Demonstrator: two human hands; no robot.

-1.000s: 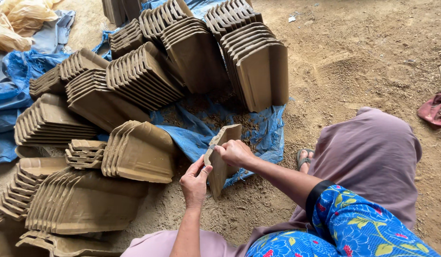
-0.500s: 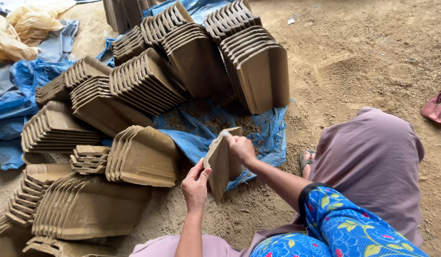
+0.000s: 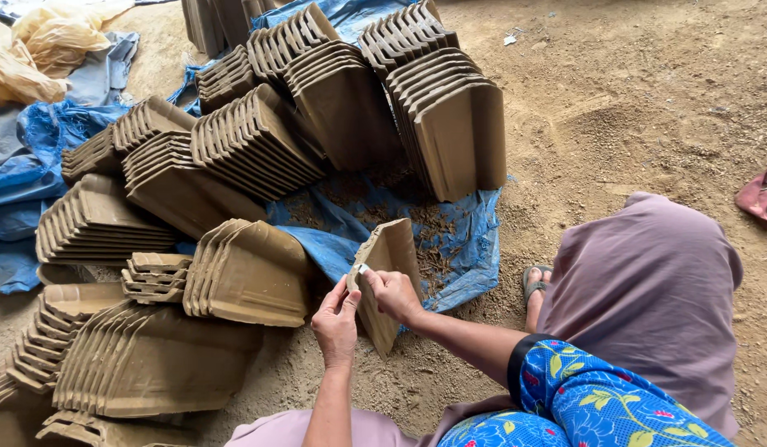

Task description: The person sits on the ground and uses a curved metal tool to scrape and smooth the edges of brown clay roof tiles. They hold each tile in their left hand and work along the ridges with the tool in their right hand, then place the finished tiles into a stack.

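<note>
Your right hand [image 3: 392,291] is grasping the top edge of one clay tile [image 3: 388,277], which stands on end on the dirt floor [image 3: 648,108], at the near edge of the blue tarp [image 3: 458,240]. Your left hand [image 3: 336,319] pinches a small blade [image 3: 360,270] against that edge. Many tiles are already stacked in rows [image 3: 251,149] on your left; I judge this one only partly trimmed.

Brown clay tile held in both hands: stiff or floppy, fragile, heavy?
The brown clay tile probably stays stiff: it stands on edge with no sag between the left hand and right hand. Likely fragile: crumbs litter the blue tarp. Probably heavy for its size, since its lower corner rests on the ground.
</note>
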